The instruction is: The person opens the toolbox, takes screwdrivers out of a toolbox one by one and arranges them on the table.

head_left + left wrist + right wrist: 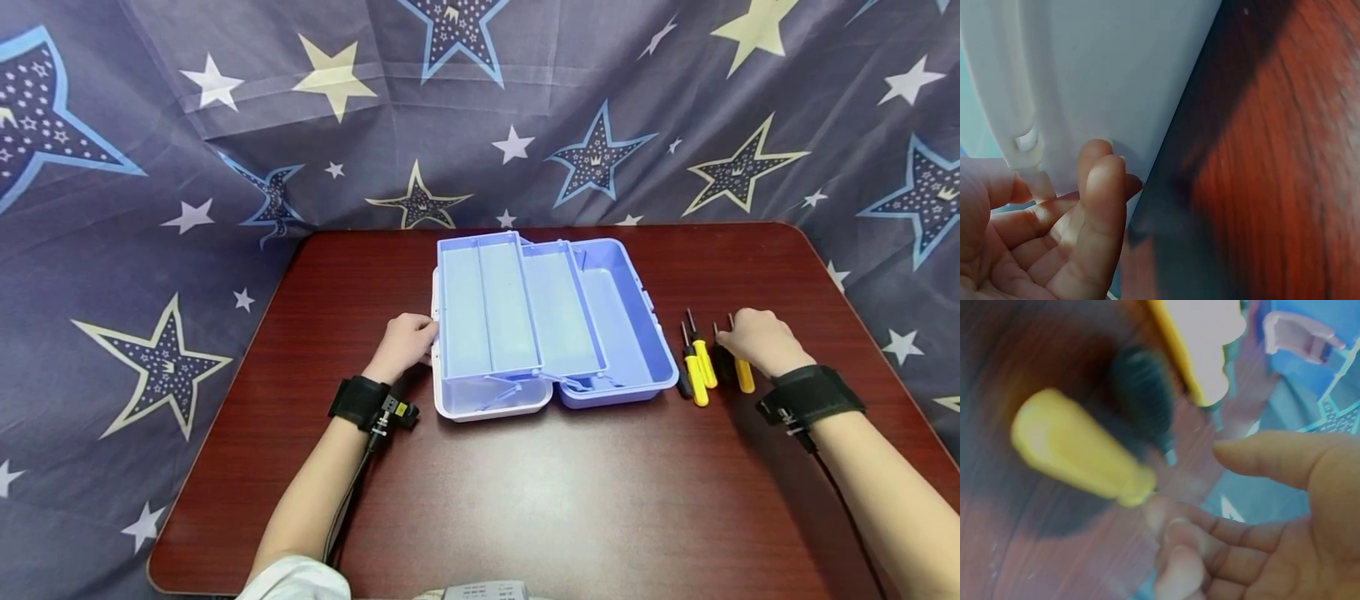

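An opened toolbox (480, 400), white outside on the left with lilac-blue trays and base, stands on the table. My left hand (405, 342) holds its left side; in the left wrist view the thumb is at the rim and curled fingertips (1094, 150) lie against the white wall. My right hand (765, 337) reaches over a yellow-handled screwdriver (744, 377) at the right. In the right wrist view, its fingertips are right at that screwdriver's neck, with the thumb spread apart. A black-handled screwdriver (1141, 394) lies beside it.
More yellow-handled screwdrivers (696, 379) and another black handle (684, 384) lie between the toolbox and my right hand. Behind the dark red table (600, 492) hangs a star-patterned cloth (517, 108). A grey device edge (486, 592) shows at the bottom.
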A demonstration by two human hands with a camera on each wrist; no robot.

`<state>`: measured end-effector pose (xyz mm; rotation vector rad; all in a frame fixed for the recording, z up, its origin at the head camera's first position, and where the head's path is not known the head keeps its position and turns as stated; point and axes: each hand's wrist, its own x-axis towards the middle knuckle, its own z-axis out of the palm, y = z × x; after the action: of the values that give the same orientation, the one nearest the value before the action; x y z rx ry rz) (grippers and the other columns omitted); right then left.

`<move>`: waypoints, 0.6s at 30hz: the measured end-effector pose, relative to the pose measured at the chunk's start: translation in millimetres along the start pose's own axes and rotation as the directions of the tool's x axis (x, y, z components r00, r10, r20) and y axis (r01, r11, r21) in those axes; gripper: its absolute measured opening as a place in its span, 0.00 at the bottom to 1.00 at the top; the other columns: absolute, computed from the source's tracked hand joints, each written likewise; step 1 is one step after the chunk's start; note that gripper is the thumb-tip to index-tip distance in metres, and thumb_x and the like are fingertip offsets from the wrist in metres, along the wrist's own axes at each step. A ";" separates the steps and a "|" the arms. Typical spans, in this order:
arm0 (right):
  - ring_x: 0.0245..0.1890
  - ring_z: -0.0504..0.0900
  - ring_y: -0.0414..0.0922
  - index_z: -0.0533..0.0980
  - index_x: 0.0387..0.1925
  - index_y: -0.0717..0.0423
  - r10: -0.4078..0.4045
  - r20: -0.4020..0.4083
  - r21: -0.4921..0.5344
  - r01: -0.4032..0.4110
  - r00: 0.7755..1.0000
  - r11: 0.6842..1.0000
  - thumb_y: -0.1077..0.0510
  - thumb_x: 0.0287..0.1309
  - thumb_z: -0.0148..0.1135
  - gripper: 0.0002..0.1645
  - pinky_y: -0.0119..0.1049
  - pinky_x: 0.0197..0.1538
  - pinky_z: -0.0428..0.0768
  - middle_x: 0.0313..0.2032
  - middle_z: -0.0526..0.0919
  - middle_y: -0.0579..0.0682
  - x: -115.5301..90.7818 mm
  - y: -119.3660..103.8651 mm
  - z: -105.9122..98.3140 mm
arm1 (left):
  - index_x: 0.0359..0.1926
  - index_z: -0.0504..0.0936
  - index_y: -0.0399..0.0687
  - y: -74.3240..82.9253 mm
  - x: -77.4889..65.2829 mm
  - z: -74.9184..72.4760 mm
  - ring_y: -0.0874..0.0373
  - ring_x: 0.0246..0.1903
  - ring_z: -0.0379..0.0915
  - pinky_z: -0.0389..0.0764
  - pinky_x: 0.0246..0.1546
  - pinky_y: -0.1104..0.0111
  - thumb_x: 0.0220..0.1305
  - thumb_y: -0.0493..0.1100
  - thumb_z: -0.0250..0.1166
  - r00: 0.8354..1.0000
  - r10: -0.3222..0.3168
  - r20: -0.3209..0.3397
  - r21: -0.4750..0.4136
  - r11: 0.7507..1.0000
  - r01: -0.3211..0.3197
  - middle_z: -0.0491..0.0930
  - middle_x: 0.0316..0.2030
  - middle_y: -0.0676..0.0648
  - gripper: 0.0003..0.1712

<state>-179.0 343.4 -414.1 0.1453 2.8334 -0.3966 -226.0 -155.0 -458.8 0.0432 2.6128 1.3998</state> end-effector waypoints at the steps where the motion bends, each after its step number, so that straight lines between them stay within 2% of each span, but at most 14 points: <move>1: 0.15 0.71 0.47 0.69 0.20 0.63 -0.010 -0.008 0.007 0.010 1.000 1.000 0.53 0.61 0.54 0.19 0.36 0.19 0.69 0.16 0.67 0.53 -0.5 -4.0 0.4 | 0.28 0.81 0.35 -0.2 -0.9 -1.1 0.58 0.19 0.79 0.84 0.21 0.62 0.63 0.41 0.49 1.000 -0.001 0.001 0.002 1.000 0.001 0.79 0.20 0.44 0.17; 5: 0.17 0.72 0.47 0.70 0.26 0.67 -0.108 -0.037 0.048 0.109 0.994 0.993 0.53 0.63 0.53 0.19 0.35 0.20 0.69 0.19 0.69 0.54 0.5 -23.1 4.6 | 0.26 0.81 0.36 -2.0 -4.4 -7.3 0.58 0.19 0.79 0.84 0.21 0.61 0.62 0.40 0.49 1.000 0.000 -0.015 0.011 1.000 0.000 0.78 0.20 0.45 0.17; 8: 0.18 0.73 0.45 0.73 0.32 0.69 -0.219 -0.044 0.092 0.222 0.975 0.971 0.54 0.63 0.54 0.18 0.35 0.22 0.71 0.20 0.74 0.53 3.0 -36.2 10.7 | 0.24 0.80 0.36 -3.3 -5.8 -12.6 0.58 0.18 0.79 0.84 0.22 0.61 0.62 0.39 0.48 1.000 0.012 -0.027 0.023 1.000 -0.011 0.77 0.19 0.45 0.18; 10: 0.19 0.75 0.43 0.74 0.35 0.70 -0.265 -0.037 0.130 0.267 0.964 0.955 0.54 0.64 0.54 0.18 0.34 0.22 0.72 0.21 0.77 0.53 4.0 -44.0 15.3 | 0.24 0.81 0.37 -3.6 -6.0 -15.8 0.57 0.18 0.79 0.84 0.22 0.61 0.61 0.39 0.50 0.999 0.015 -0.037 0.019 1.000 -0.015 0.78 0.20 0.45 0.17; 18: 0.23 0.78 0.44 0.73 0.46 0.69 -0.337 -0.031 0.284 0.332 0.941 0.900 0.56 0.69 0.47 0.18 0.34 0.25 0.76 0.25 0.80 0.54 7.1 -62.7 31.5 | 0.34 0.84 0.37 -6.2 -7.2 -31.9 0.57 0.20 0.80 0.85 0.25 0.60 0.60 0.38 0.56 0.996 0.018 -0.086 -0.001 1.000 -0.018 0.81 0.27 0.40 0.12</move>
<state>-186.3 274.9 -429.2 -0.2948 2.7650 -0.8767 -224.0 -185.5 -445.6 0.0058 2.6873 1.4405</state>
